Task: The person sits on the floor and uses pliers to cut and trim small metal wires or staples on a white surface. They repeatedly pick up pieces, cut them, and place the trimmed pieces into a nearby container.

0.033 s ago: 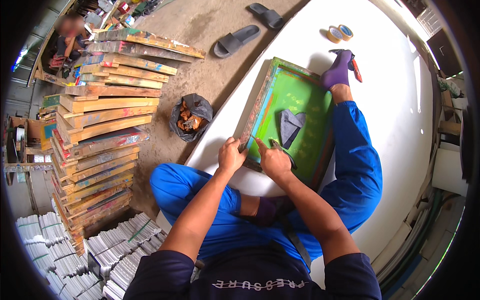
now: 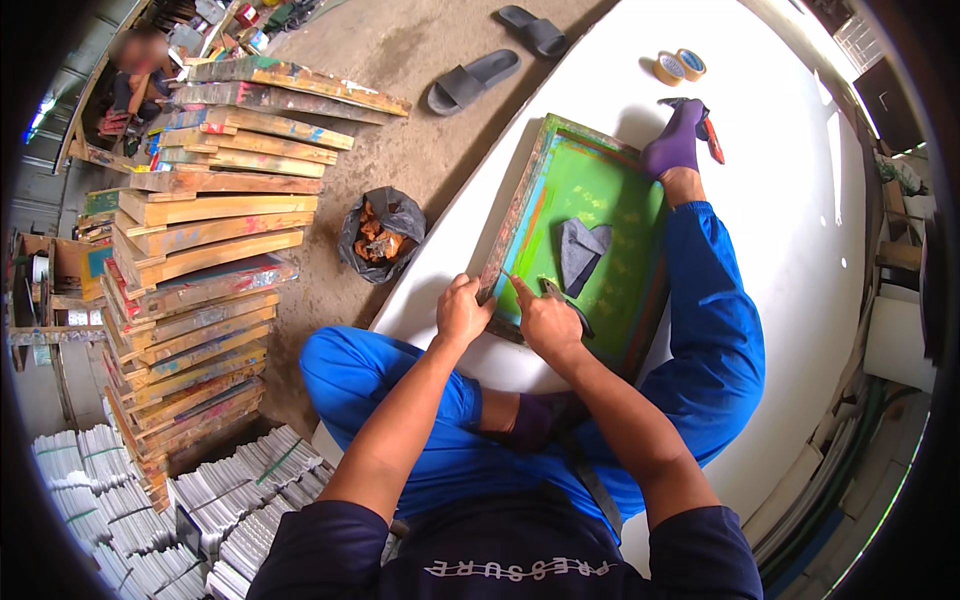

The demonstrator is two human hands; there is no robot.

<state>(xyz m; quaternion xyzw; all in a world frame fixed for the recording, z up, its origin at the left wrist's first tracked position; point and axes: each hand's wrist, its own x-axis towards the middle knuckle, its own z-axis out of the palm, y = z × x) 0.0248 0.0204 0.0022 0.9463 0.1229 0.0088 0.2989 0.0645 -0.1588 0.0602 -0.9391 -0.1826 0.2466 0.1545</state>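
A wooden-sided screen-printing frame (image 2: 519,218) with green mesh lies tilted away from me on the white surface. My left hand (image 2: 463,312) is closed around its near left corner, thumb on the rim. My right hand (image 2: 549,318) is closed on a dark curved-handled tool (image 2: 583,322), mostly hidden by the fingers; its kind cannot be made out. The index finger stretches toward the frame's left inner edge. On the mesh, just beyond this hand, rests a folded grey cloth (image 2: 584,254). My socked foot (image 2: 676,142) is against the frame's far right corner.
Two tape rolls (image 2: 679,67) and a red-and-black tool (image 2: 712,138) lie past my foot. A black bag of scraps (image 2: 382,238) stands on the floor at left, beside a tall stack of wooden frames (image 2: 215,240). Black slippers (image 2: 474,82) lie beyond; a person (image 2: 140,85) sits far left.
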